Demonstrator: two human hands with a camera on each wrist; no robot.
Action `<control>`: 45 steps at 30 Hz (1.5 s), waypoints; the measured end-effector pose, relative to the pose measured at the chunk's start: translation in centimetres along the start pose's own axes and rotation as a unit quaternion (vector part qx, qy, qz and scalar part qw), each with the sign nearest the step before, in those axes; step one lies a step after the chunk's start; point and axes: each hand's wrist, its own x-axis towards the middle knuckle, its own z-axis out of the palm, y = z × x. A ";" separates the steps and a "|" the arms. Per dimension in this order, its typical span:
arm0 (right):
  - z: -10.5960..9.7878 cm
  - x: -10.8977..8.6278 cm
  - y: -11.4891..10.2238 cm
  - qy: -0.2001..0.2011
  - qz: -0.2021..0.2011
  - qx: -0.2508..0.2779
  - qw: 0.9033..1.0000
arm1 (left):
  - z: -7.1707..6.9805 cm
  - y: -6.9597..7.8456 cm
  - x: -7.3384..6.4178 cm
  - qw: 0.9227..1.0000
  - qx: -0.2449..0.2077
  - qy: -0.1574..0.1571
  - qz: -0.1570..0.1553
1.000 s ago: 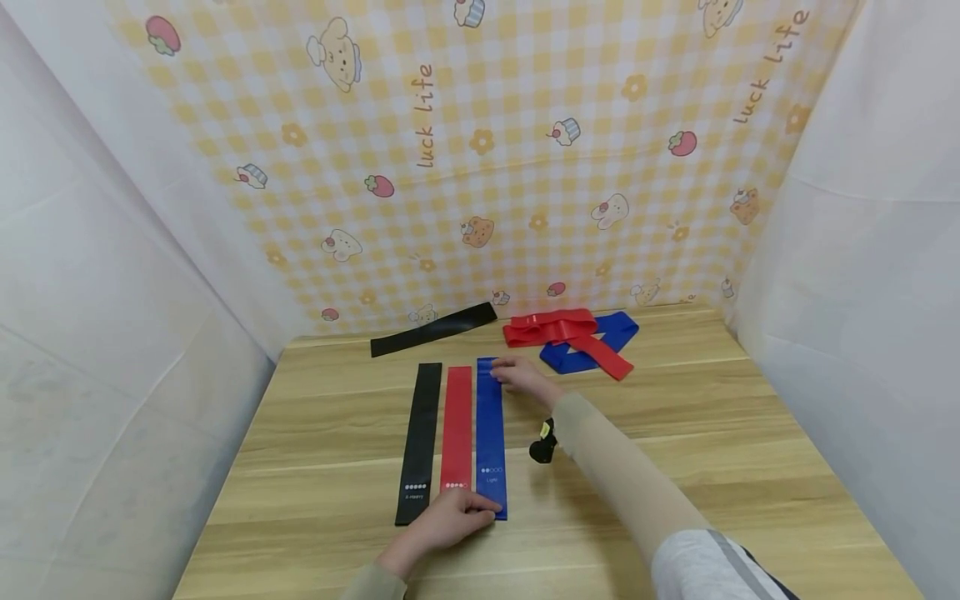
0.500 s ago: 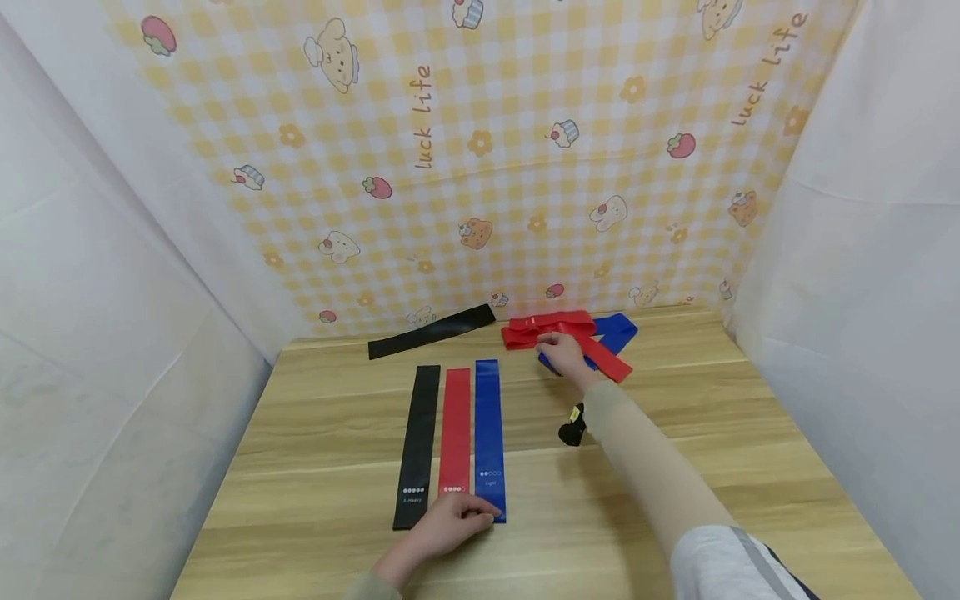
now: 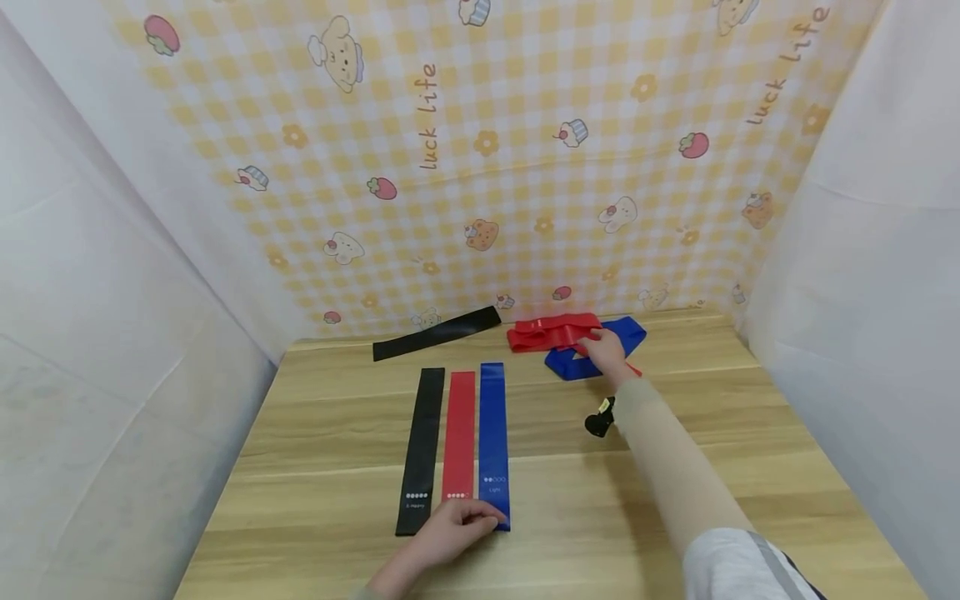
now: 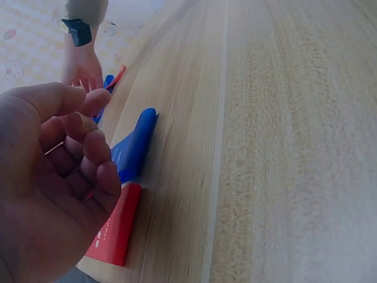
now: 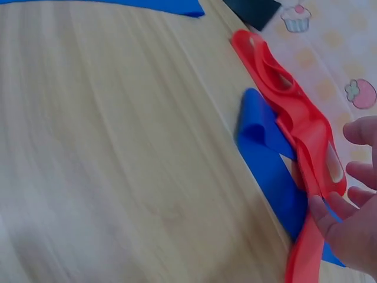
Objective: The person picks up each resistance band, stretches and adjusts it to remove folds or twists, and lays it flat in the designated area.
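Three resistance loop bands lie flat side by side: a black one [image 3: 423,450], a red one [image 3: 460,442] and a blue one [image 3: 492,433]. My left hand [image 3: 453,533] is over the near ends of the red and blue bands, fingers loosely curled. The left wrist view shows nothing plainly gripped; finger contact with the blue band is unclear. Farther back, my right hand [image 3: 606,350] is at a crumpled red band [image 3: 555,329] lying over another blue band [image 3: 573,364]. In the right wrist view, its thumb and fingertips spread beside the red strip, close to or touching it.
Another black band [image 3: 438,333] lies slanted near the back edge of the wooden table [image 3: 315,467]. A yellow checked cloth [image 3: 480,183] hangs behind. White sheets stand at the left [image 3: 112,333] and right [image 3: 862,333]. A small black device [image 3: 600,419] is at my right wrist.
My right hand has left the far end of the flat blue band and moved right to the crumpled red and blue bands. My left hand stays at the near ends.
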 end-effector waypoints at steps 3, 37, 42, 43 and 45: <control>-0.6 0.5 0.4 -0.015 0.012 0.005 1.000 | -0.1 0.1 0.0 1.000 -0.007 0.006 -0.008; -1.4 2.1 0.9 -0.047 0.084 0.011 0.995 | -0.4 -0.7 0.5 0.995 -0.068 0.056 -0.055; -1.6 2.2 1.0 -0.056 0.068 0.029 0.996 | -0.5 -0.6 0.5 0.995 -0.065 0.059 -0.057; -1.6 2.3 0.9 -0.058 0.064 0.037 0.996 | -0.5 -0.5 0.5 0.995 -0.064 0.059 -0.057; -1.4 2.2 0.6 -0.064 0.059 0.055 0.995 | -0.7 -0.3 0.5 0.995 -0.063 0.060 -0.057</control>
